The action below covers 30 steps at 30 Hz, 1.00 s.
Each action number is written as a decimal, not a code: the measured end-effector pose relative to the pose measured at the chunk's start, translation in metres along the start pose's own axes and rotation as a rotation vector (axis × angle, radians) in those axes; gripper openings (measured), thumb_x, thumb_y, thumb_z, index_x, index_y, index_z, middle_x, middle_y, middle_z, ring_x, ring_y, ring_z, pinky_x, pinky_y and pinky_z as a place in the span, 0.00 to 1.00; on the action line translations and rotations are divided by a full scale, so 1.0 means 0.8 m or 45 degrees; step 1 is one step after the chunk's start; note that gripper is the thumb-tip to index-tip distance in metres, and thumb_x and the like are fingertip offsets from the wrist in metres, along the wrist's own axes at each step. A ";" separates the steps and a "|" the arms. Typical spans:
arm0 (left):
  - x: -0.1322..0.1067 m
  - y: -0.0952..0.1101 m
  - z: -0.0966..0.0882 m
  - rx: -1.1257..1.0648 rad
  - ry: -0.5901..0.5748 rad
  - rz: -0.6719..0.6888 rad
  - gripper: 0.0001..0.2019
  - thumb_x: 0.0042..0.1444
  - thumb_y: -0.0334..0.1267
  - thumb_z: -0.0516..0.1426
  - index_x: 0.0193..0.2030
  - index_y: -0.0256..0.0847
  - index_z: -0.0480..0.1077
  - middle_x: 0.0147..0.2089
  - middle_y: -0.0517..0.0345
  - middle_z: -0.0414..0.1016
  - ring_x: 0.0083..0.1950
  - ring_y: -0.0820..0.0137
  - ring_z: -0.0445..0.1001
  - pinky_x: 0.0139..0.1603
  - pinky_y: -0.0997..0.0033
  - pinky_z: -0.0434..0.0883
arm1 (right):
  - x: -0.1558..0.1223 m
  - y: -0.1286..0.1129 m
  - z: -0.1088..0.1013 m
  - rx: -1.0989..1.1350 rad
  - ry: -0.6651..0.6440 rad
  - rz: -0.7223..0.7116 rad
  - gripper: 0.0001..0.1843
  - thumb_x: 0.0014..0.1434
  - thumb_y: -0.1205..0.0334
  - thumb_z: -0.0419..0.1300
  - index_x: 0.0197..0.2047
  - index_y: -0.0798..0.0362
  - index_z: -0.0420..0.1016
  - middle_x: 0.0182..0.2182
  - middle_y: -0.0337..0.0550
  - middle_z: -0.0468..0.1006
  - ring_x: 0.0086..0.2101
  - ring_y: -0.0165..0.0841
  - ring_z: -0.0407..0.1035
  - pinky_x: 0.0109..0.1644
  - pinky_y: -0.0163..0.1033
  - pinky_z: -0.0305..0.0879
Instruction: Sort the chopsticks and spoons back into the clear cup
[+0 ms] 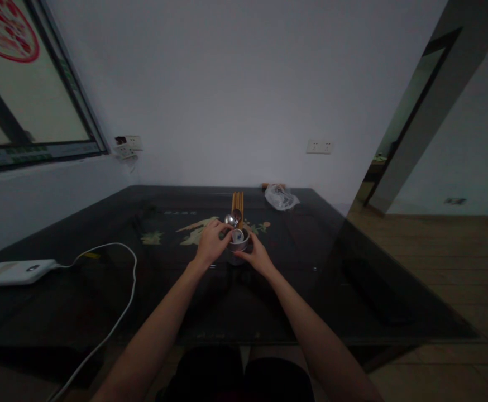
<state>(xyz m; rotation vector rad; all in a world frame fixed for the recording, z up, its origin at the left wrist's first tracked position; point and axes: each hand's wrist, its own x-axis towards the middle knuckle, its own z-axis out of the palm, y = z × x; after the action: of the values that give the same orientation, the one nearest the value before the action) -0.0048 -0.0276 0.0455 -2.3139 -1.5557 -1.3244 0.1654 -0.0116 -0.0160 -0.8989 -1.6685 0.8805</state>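
Note:
A small round holder [239, 246] stands on the dark table, gripped from the right by my right hand [259, 257], thumb and fingers curved round its side. Several wooden chopsticks [238, 201] rise out of it, along with a shiny metal spoon [230, 220] and a darker spoon [237, 214]. In its mouth sits a small white piece with a blue mark [238, 236], of a kind too small to make out. My left hand [214, 241] is closed at the holder's left rim, fingertips by the white piece and the metal spoon; what they pinch is partly hidden.
The dark glossy table [302, 301] has a flower pattern under my hands. A crumpled clear plastic bag [281, 197] lies at the back right. On the left is a white power bank-like device [15, 273] with a white cable [134, 273]. A dark flat object [376, 290] lies right.

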 end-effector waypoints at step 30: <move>-0.009 -0.088 0.018 -0.381 -0.717 -0.320 0.09 0.43 0.36 0.57 0.32 0.38 0.73 0.32 0.57 0.78 0.33 0.67 0.75 0.35 0.71 0.70 | 0.000 0.013 -0.004 -0.066 -0.117 0.067 0.44 0.37 0.61 0.72 0.58 0.54 0.62 0.53 0.52 0.71 0.53 0.43 0.66 0.59 0.51 0.58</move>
<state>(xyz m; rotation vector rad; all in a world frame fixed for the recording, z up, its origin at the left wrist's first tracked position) -0.0520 0.0085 0.0040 -2.9503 -1.9695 -1.0557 0.1700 -0.0060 -0.0245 -0.9538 -1.7606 0.9297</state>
